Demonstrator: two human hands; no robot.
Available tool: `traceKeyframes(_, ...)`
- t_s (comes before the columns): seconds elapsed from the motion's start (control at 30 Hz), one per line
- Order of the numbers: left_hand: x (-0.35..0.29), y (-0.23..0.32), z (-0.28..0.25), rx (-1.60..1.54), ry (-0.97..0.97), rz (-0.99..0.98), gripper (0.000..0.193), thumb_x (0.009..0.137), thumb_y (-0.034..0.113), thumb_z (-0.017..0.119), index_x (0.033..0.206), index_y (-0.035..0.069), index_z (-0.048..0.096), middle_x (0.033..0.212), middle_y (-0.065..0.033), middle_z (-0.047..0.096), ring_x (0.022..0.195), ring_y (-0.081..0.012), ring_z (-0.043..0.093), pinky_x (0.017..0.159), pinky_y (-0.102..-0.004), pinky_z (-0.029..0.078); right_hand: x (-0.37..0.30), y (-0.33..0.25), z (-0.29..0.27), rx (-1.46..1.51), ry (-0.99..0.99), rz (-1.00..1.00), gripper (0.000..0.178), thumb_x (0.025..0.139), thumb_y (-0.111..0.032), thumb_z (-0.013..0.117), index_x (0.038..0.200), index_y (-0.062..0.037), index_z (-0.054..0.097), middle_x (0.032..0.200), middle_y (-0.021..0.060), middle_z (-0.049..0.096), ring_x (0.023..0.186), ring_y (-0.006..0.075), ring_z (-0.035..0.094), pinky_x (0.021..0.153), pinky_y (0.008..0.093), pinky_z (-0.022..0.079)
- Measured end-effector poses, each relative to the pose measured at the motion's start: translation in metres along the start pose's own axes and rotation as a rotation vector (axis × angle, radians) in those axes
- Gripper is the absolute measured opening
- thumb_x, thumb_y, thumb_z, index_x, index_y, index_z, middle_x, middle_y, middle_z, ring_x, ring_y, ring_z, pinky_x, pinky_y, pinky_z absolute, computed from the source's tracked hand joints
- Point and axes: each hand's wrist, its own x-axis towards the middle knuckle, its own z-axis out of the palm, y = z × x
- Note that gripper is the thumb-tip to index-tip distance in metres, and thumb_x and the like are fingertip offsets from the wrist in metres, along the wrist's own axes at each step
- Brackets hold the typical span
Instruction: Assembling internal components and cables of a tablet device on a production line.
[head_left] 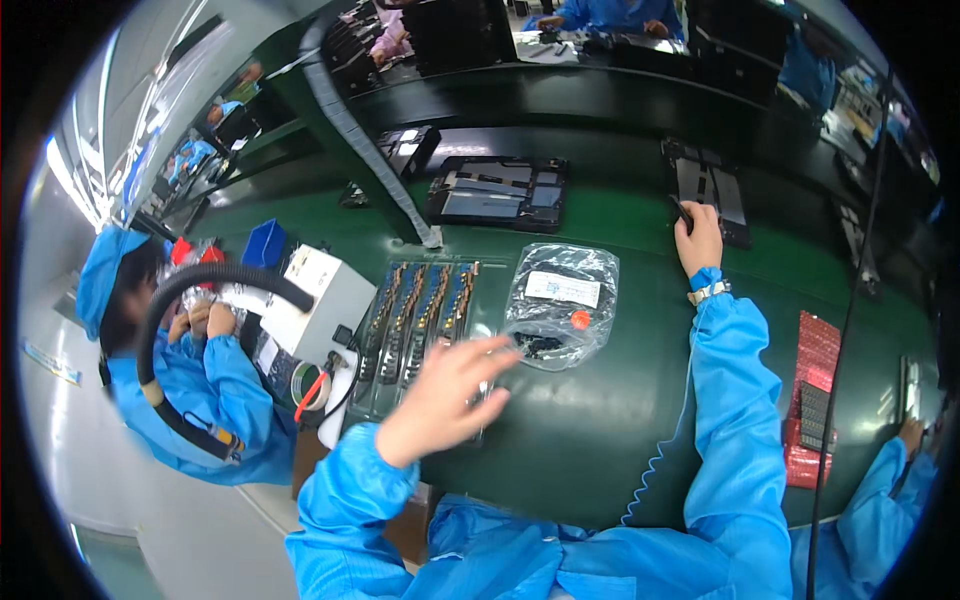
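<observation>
1. The left hand, blurred, hangs with fingers parted and nothing visible in its grasp, between the upright rows of circuit boards and a clear plastic bag on the green bench.
2. The right hand curls beside a slim dark item at a flat black device; its grip cannot be told.

A green-topped worktable, its surface showing reflected light, occupies the near centre and right, with a dark shelf running along its far side, a dark green post standing far left of centre, pale floor at left, and bright strip lights at far left.
</observation>
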Motion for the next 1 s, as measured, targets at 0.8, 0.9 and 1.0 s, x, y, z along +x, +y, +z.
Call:
traceKeyframes(0.8,0.074,0.049,0.166,-1.481,0.295,-0.171,0.011,0.086,0.007,0.045,0.096,0.003,0.043,0.077,-0.0035,0.051,0.067,-0.0116,0.052,0.060,-0.0224,0.044,-0.089,-0.095,-0.030,0.211,-0.162,0.111,0.018,0.081,-0.015,0.055,0.091,-0.0017,0.048,0.067,0.0092,0.050,0.053,0.0214,0.047,0.050,0.0337,0.040)
traceKeyframes(0.9,0.060,0.044,0.172,-1.601,0.262,-0.336,0.016,0.087,0.013,0.044,0.102,0.006,0.046,0.080,-0.0032,0.053,0.069,-0.0119,0.052,0.062,-0.0213,0.042,-0.026,-0.161,0.005,0.827,-0.580,0.548,0.020,0.079,-0.022,0.059,0.077,-0.0039,0.050,0.055,0.0010,0.042,0.043,0.0119,0.038,0.040,0.0287,0.028)
traceKeyframes(1.0,0.056,0.056,0.182,-2.113,-0.087,-0.151,0.032,0.089,0.028,0.045,0.113,0.007,0.049,0.105,-0.0071,0.056,0.093,-0.0176,0.053,0.083,-0.0312,0.043,0.018,-0.178,0.072,0.604,-0.843,0.668,0.033,0.082,-0.029,0.057,0.093,0.0017,0.050,0.051,-0.0036,0.032,0.038,0.0074,0.026,0.036,0.0266,0.020)
